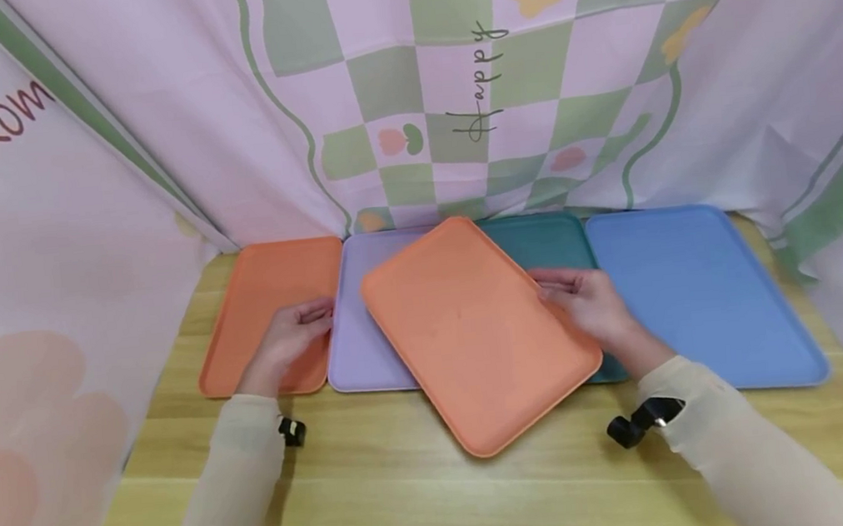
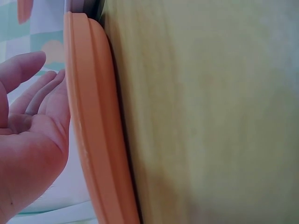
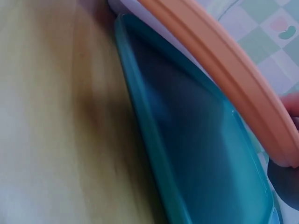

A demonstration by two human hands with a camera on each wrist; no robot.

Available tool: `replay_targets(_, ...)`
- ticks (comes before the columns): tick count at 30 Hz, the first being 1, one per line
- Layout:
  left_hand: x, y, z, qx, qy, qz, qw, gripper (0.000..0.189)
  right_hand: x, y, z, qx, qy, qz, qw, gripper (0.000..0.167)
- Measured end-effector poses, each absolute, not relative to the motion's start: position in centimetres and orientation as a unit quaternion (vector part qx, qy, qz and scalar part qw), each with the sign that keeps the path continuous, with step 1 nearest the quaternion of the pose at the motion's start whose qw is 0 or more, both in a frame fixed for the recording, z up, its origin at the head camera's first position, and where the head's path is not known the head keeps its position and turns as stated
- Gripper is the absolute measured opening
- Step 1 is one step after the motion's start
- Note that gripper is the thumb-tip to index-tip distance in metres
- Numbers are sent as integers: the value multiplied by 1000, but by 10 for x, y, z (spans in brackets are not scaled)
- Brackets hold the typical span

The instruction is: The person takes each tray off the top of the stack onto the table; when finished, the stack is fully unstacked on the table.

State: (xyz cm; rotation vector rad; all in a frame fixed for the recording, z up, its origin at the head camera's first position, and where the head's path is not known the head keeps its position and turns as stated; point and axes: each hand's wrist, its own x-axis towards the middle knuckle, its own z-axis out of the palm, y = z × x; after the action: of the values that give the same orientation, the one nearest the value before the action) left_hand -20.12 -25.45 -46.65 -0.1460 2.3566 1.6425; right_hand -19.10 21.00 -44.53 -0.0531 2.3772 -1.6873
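Observation:
My right hand point(image 1: 593, 308) grips the right edge of a light orange tray point(image 1: 473, 334), its thumb side on top. That tray is turned at an angle, raised over a lilac tray point(image 1: 370, 347) and a teal tray point(image 1: 543, 242) and covering much of both. In the right wrist view a gap shows between the orange tray's rim point(image 3: 233, 70) and the teal tray point(image 3: 187, 121) beneath. My left hand point(image 1: 288, 337) hovers or rests over a darker orange tray point(image 1: 280, 279) at the left, fingertips by its right edge; its thumb stands apart from the fingers, holding nothing.
A blue tray point(image 1: 695, 297) lies at the right end of the row on the wooden table point(image 1: 381, 484). Behind the row hangs a checked, printed cloth point(image 1: 450, 77), and more cloth point(image 1: 55, 287) closes off the left side.

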Motion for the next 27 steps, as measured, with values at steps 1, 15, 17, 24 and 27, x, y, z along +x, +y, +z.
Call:
replay_targets(1,-201,-254,-466,-50,812,566,132,51,-190,211,-444,-19,810,-574,121,43)
replay_targets(15,-200,-252,-466,-40,807,575,124,48,-184,224,-443,-104,807,-554,175,38)
replay_targets(17,-201,-253,-466,-41,807,576,123,48,-184,225,-443,-120,808,-548,180,37)
replay_targets(24,-201,-253,-466,-45,811,569,130,50,-181,222,-448,-186,797,-538,201,34)
replay_targets(27,-201,-253,-466,-45,813,566,131,50,-178,220,-452,-211,787,-539,214,34)
